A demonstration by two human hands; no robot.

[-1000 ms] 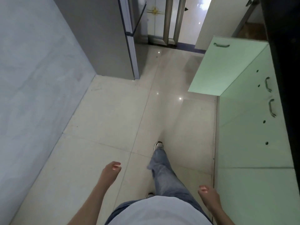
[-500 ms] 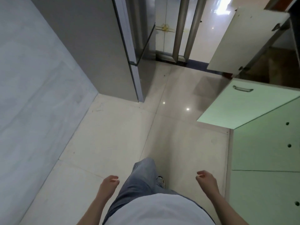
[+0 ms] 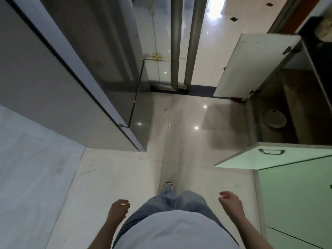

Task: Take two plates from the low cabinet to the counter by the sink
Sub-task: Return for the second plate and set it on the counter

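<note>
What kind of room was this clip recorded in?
Most likely a narrow home kitchen: a tall grey fridge on one side, green base cabinets under a dark counter on the other, and a plate inside the open low cabinet.

- No text, label, brand, number or sign can be read anywhere in the head view.
- The tall grey refrigerator [image 3: 75, 83] shows plain door faces with no badge or lettering that can be made out.
- The open pale green cabinet door with a metal handle [image 3: 273, 156], to the right of the refrigerator, bears no writing.
- The open white cabinet door [image 3: 251, 65], beyond the green one, shows only small hardware marks, no characters.
- The round pale plate [image 3: 274, 118] inside the dark low cabinet is too dim to show any print.
</note>
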